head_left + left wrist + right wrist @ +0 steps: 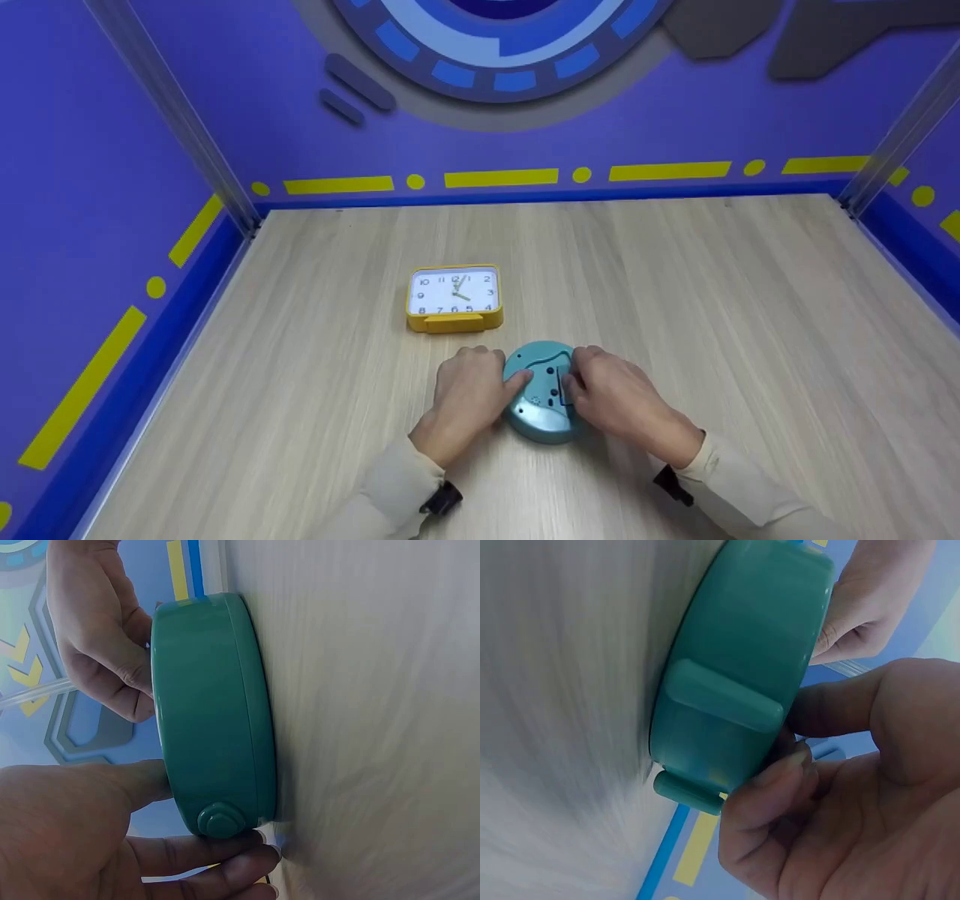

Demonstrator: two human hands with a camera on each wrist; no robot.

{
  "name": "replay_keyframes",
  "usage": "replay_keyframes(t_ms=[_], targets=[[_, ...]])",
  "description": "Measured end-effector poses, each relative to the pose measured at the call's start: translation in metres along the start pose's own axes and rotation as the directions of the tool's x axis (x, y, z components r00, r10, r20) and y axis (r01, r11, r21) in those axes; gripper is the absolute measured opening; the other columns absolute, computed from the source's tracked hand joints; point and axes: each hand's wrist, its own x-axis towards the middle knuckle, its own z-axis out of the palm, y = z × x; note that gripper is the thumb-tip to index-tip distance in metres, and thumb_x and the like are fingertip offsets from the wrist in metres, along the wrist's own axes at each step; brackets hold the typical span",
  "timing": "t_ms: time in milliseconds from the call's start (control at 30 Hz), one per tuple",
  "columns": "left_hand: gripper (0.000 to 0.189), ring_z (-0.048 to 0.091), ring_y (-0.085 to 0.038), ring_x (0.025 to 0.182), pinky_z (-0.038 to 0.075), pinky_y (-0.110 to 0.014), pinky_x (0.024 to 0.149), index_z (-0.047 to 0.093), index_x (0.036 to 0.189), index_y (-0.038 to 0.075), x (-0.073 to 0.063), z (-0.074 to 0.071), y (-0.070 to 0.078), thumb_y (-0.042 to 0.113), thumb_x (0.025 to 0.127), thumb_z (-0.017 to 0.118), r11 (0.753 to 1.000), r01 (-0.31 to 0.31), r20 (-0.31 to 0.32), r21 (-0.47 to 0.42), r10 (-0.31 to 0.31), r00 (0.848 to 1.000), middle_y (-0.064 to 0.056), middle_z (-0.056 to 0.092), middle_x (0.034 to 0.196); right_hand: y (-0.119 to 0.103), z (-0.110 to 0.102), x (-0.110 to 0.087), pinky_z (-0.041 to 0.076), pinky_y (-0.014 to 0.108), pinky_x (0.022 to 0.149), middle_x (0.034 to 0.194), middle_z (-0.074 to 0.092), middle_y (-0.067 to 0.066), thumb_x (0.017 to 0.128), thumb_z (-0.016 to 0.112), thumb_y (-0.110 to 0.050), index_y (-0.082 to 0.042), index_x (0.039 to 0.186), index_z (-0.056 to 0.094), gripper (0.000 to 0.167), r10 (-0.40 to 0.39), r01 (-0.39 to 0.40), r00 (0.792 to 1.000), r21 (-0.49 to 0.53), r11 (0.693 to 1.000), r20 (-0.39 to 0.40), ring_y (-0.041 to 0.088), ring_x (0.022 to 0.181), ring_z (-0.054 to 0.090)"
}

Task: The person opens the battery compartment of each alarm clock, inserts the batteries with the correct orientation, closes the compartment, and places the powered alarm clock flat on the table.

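A round teal alarm clock point(541, 427) lies face down on the table, its back with small knobs and a dark-edged battery compartment turned up. My left hand point(469, 390) grips its left side, thumb on the back and fingers along the rim, near a round button point(221, 820). On the other side my right hand point(619, 390) has its curled fingers and thumb at the compartment and edge. In the right wrist view, the right thumb point(836, 706) touches the back while the fingers bend against the rim. What lies between those fingertips is hidden.
A yellow rectangular alarm clock point(454, 294) lies face up behind and to the left of the teal one. The wood-grain table point(712, 300) is bounded by blue panels point(525, 150) at the back and both sides.
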Motion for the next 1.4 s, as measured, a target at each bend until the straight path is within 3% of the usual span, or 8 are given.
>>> replay_keyframes(t_ms=[300,500,767,1133,1400], targets=[[0.047,0.053,-0.017,0.070,0.050,-0.037,0.060,0.079,0.099,0.006,0.0002,0.0006,-0.0001,0.052,0.101,0.070,1.000,-0.001,-0.003,-0.005,0.001,1.000,-0.003,0.055,0.074,-0.0009,0.0029,-0.0011,0.046,0.039,0.061,0.077,0.051,0.003,0.098,0.074,-0.009,-0.004,0.090,0.064,0.014,-0.018,0.017,1.000,-0.075,0.997,-0.018,0.018,0.067,0.049],[0.048,0.055,-0.019,0.070,0.050,-0.037,0.059,0.077,0.095,0.007,0.0009,0.0017,0.0000,0.053,0.101,0.069,1.000,-0.001,0.006,-0.004,0.001,1.000,-0.003,0.054,0.072,0.0022,0.0038,-0.0042,0.045,0.040,0.057,0.075,0.048,0.003,0.097,0.074,-0.007,-0.005,0.088,0.061,0.016,-0.080,0.074,0.995,-0.110,0.991,-0.053,0.017,0.065,0.046],[0.048,0.055,-0.018,0.070,0.050,-0.038,0.060,0.077,0.095,0.007,0.0015,0.0022,0.0003,0.054,0.101,0.069,1.000,0.002,0.013,-0.004,-0.002,1.000,-0.003,0.055,0.073,0.0032,0.0044,-0.0059,0.045,0.040,0.057,0.075,0.049,0.002,0.097,0.073,-0.008,-0.006,0.087,0.060,0.016,-0.089,0.080,0.992,-0.098,0.992,-0.088,0.016,0.064,0.046],[0.049,0.055,-0.019,0.071,0.050,-0.037,0.060,0.078,0.099,0.007,0.0019,0.0004,0.0002,0.055,0.101,0.068,1.000,0.010,0.024,0.006,-0.011,1.000,-0.004,0.056,0.075,0.0014,0.0057,-0.0046,0.046,0.041,0.057,0.076,0.050,0.002,0.098,0.073,-0.009,-0.006,0.088,0.060,0.016,-0.105,0.094,0.990,-0.117,0.989,-0.089,0.017,0.065,0.046],[0.048,0.059,-0.020,0.072,0.052,-0.038,0.061,0.078,0.097,0.007,0.0013,0.0003,-0.0013,0.053,0.101,0.069,1.000,0.001,0.006,0.007,-0.001,1.000,-0.005,0.057,0.074,0.0035,0.0029,-0.0039,0.042,0.037,0.053,0.074,0.045,0.002,0.100,0.068,-0.006,-0.005,0.088,0.060,0.015,-0.180,0.169,0.982,-0.168,0.971,-0.050,0.016,0.062,0.042]])
